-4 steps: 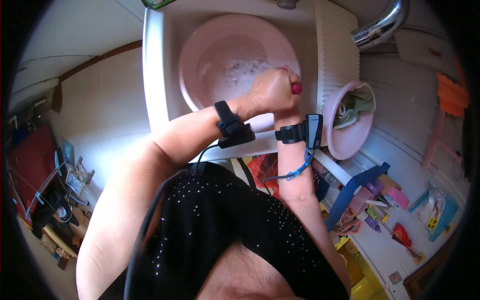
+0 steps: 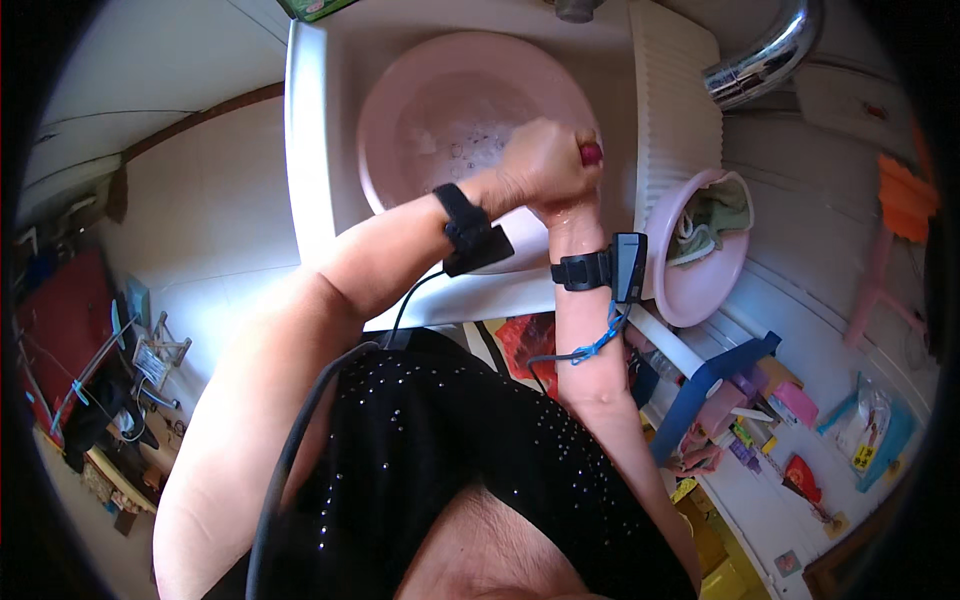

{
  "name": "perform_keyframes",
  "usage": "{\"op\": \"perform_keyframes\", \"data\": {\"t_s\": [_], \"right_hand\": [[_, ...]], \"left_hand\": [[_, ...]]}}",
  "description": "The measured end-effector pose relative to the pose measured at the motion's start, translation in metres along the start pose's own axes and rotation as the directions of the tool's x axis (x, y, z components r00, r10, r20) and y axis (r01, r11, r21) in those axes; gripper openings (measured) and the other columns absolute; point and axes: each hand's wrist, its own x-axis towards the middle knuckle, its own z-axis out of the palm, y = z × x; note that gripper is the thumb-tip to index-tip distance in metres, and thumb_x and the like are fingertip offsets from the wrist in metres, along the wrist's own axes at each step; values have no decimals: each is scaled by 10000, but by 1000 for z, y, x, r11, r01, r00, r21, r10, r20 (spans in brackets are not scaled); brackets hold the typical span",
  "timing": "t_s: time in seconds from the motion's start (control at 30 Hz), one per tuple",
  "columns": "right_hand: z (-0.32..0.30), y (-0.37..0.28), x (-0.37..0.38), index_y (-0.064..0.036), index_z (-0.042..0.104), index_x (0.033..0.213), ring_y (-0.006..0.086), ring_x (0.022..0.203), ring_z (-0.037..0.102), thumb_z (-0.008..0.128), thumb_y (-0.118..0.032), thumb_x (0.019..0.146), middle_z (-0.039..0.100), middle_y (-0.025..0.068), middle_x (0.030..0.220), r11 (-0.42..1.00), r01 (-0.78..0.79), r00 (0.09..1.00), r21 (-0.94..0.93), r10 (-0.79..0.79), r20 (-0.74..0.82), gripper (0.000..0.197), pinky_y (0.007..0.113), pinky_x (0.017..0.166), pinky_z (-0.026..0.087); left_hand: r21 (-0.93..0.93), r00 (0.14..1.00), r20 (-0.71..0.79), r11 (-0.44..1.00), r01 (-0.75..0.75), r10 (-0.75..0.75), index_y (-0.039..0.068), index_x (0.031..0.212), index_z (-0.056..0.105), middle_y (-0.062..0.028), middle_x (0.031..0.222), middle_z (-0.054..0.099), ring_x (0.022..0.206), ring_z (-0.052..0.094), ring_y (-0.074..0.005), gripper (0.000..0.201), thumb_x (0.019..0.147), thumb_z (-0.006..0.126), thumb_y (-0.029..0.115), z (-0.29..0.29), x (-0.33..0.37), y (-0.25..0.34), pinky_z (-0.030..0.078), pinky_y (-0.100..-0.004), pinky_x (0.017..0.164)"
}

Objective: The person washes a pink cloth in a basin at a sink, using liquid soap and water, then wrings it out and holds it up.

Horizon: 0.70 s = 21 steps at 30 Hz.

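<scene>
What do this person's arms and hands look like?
The hands are bare, and no sleeves cover the forearms. Each wears a black strap with a box: black on the left, black and grey on the right. Dark cables lead from both; blue string is tied around the right one.

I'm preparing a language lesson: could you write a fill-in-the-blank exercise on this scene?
1. The large basin inside the sink is ____ in colour.
2. The smaller basin, holding greenish cloth, is to the large one's ____.
3. Near a pinkish-red item, the right hand is partly covered by the ____ hand.

Missing: pink; right; left.
</scene>
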Motion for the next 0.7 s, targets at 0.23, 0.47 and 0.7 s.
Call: {"op": "perform_keyframes", "data": {"t_s": [0.23, 0.47, 0.7], "right_hand": [[18, 9, -5, -74, 297, 1325, 326, 1293, 249, 456, -275, 900, 293, 139, 1384, 982, 79, 945, 174, -18, -328, 497, 534, 1055, 135], [-24, 26, 5, -201, 167, 1376, 366, 1342, 2, 548, -299, 838, 61, 107, 1453, 944, -92, 853, 316, 239, -465, 666, 644, 984, -13], [-12, 13, 18, -114, 361, 1265, 304, 1190, 350, 581, -293, 819, 347, 135, 1333, 950, -213, 926, 228, 270, -263, 529, 575, 964, 276]], "left_hand": [[-151, 983, -79, 977, 152, -165, -1, 924, 638, -171, 886, 650, 789, 617, -256, 310, 811, 596, 284, -17, 54, -130, 485, -350, 704], [470, 903, 293, 870, 151, -315, 70, 1099, 588, -179, 1101, 577, 997, 561, -320, 342, 767, 543, 137, 43, 25, -166, 427, -390, 882], [-222, 851, 388, 861, 458, -353, 46, 926, 646, -57, 837, 658, 699, 590, -186, 316, 655, 562, -94, -1, 12, -96, 497, -317, 630]]}}
